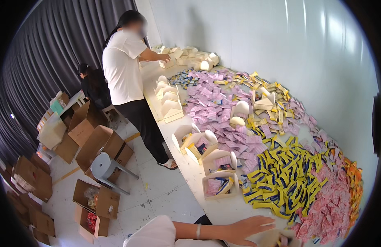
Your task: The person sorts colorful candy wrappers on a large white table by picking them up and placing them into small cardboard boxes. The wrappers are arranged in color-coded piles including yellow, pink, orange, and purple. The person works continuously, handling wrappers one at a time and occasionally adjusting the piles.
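Observation:
My left hand [252,228] reaches in from the bottom, palm down, fingers spread, with nothing visible in it. A blurred cream paper box [292,236] with packets inside is beside its fingertips, partly cut off by the lower edge; whether they touch, I cannot tell. My right hand is out of view. Near my left hand, an open cream box [206,185] holds pink and yellow packets, with another filled box [209,163] behind it. To the right are heaps of yellow-and-blue packets [286,176] and pink packets [323,203].
A co-worker [122,68] in a white shirt handles cream boxes at the table's far end. Lilac packets [215,105] and orange packets [355,188] lie along the wall. Left on the floor stand a grey stool [102,165] and cardboard cartons [97,197]. Another person [96,85] sits behind.

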`<state>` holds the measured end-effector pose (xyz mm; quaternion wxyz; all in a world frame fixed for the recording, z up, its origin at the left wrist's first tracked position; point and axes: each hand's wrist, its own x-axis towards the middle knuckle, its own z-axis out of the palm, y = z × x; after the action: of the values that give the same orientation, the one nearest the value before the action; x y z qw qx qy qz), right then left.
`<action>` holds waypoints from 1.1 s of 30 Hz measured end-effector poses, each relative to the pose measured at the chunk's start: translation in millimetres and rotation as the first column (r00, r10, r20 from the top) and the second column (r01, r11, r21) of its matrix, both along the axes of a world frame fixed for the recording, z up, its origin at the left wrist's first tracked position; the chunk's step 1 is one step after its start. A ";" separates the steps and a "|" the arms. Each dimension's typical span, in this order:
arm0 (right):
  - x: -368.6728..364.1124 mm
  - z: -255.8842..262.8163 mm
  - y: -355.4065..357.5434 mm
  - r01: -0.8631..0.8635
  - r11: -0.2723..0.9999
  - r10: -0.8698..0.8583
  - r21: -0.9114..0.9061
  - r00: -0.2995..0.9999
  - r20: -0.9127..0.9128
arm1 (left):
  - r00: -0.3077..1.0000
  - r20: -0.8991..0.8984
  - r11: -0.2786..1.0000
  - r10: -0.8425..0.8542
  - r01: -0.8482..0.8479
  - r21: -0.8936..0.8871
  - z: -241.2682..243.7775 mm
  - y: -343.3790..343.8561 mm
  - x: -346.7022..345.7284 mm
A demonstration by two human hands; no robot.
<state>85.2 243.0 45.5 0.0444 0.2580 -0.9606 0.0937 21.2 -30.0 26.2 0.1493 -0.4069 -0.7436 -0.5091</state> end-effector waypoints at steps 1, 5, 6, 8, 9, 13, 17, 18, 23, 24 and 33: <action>14.3 15.2 14.8 0.094 0.995 -0.094 -0.018 0.995 0.020 | 0.992 -0.040 0.992 0.123 -0.123 0.011 -10.6 -11.0 14.0; 57.2 -41.0 132.9 0.125 0.992 -0.112 -0.003 0.884 -0.454 | 0.759 -0.223 0.787 0.612 -0.612 0.079 -22.2 -77.4 39.5; 71.6 -58.1 156.3 0.217 0.976 -0.186 0.031 0.891 -0.413 | 0.670 -0.245 0.694 0.701 -0.720 0.017 -29.2 -92.6 40.6; 102.9 -30.7 155.7 0.613 0.759 -0.627 0.218 0.779 -0.009 | 0.549 -0.270 0.523 0.791 -0.836 -0.165 -35.0 -113.7 34.0; 95.7 -14.3 153.9 0.623 0.733 -0.628 0.273 0.774 -0.080 | 0.556 -0.214 0.523 0.803 -0.830 -0.197 -43.2 -120.2 28.7; 35.6 51.8 106.8 0.650 0.754 -0.649 -0.095 0.716 -0.257 | 0.533 -0.096 0.513 0.841 -0.841 -0.169 -60.2 -134.1 37.7; -11.8 71.3 69.5 0.488 0.854 -0.521 -0.182 0.799 -0.301 | 0.518 0.184 0.527 0.835 -0.850 -0.001 -59.5 -135.3 18.8; -28.0 74.4 57.2 0.424 0.892 -0.451 -0.155 0.843 -0.293 | 0.486 0.247 0.503 0.838 -0.864 -0.005 -53.5 -137.8 14.6; -140.1 76.4 0.4 -0.039 0.997 0.017 -0.070 0.957 -0.289 | 0.627 0.127 0.633 0.769 -0.719 -0.286 -44.4 -151.5 2.2; -166.1 72.5 -12.1 -0.086 0.992 0.056 -0.094 0.955 -0.290 | 0.647 0.141 0.659 0.749 -0.708 -0.253 -47.9 -146.6 5.1; -392.2 -21.6 -103.4 -0.144 0.932 0.104 -0.331 0.985 -0.136 | 0.914 0.356 0.965 0.196 -0.245 0.095 -61.6 -89.0 20.1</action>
<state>-307.0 139.6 23.9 0.1382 0.3115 -0.9075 0.2455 41.4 -119.0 -35.4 0.1016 -0.2138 -0.7625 -0.6022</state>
